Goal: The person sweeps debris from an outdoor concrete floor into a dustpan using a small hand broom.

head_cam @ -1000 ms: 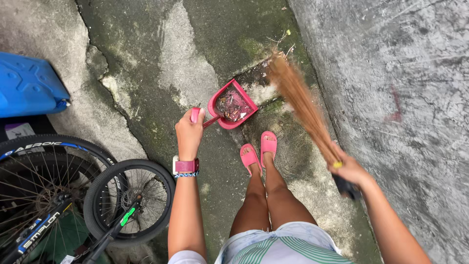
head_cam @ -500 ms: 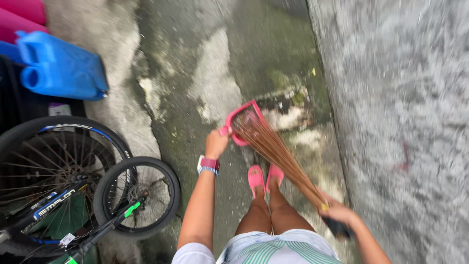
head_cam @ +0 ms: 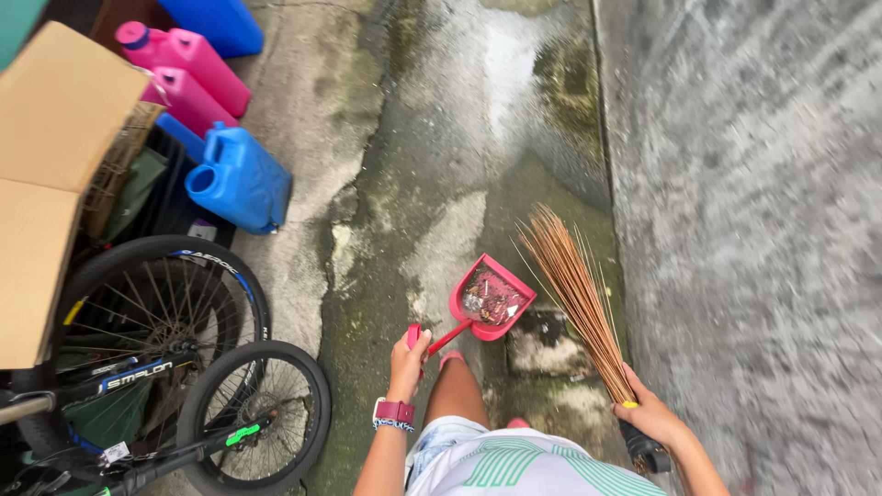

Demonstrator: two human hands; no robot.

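On wet concrete by blue jugs point(head_cam: 241, 179), left hand point(head_cam: 408, 360) grips red dustpan point(head_cam: 490, 298), right hand point(head_cam: 650, 413) grips stick broom point(head_cam: 579, 289).

I count two pink jugs point(head_cam: 188, 69) at upper left, two blue jugs point(head_cam: 241, 179) beside them, two bicycle wheels point(head_cam: 253, 418) at lower left, one cardboard box point(head_cam: 50, 174) at the left edge, one red dustpan point(head_cam: 490, 298) and one stick broom point(head_cam: 579, 294) at centre right.
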